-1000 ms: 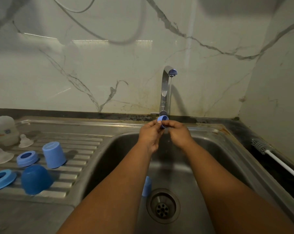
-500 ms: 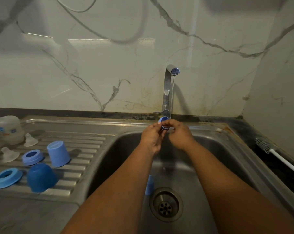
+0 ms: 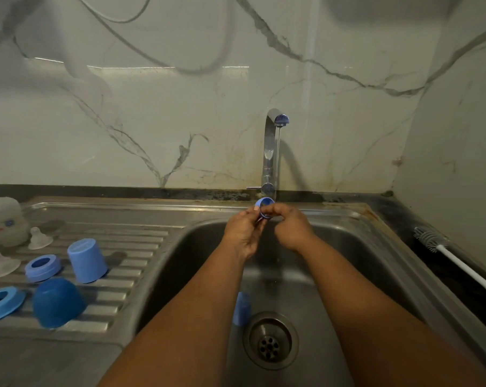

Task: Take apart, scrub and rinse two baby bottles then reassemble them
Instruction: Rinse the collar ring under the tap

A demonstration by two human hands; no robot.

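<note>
Head view: at frame centre, under the tap, the left hand and right hand both pinch a small blue cap over the sink. More bottle parts sit lower left on the drainboard.

A white marble-look wall with grey veins is rising behind a stainless steel sink, and a second pale wall is meeting it at the right corner. A chrome tap is standing at the back rim, water running thinly from its spout. A ribbed steel drainboard is lying left of the basin, whose drain is showing at the bottom. A dark, stained bench edge is running along the walls. A strip of light is reflecting off the back wall.
</note>
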